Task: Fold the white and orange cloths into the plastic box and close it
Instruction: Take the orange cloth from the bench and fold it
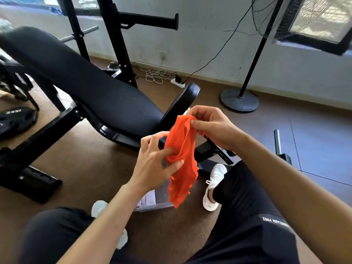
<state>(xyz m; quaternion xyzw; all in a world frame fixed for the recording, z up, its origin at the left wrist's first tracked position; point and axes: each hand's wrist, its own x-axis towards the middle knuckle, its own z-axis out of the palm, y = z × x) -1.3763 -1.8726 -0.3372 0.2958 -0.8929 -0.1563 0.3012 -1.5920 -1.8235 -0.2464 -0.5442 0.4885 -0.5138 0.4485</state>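
We note the orange cloth (pixel 182 161) hanging crumpled in mid-air above the knees. Our right hand (pixel 211 126) pinches its top edge; our left hand (pixel 154 162) pinches its middle. The plastic box (pixel 162 199) sits on the floor beneath, partly hidden. A weight bench (pixel 76 77) stands far left.

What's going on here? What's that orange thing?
A person is sitting down and holding an orange cloth up with both hands. The right hand pinches its top edge and the left hand grips it lower down. The cloth hangs bunched up, not yet folded. Under it, on the floor between the person's white shoes, is a plastic box, mostly hidden, with something white showing in it. A black weight bench stands behind.
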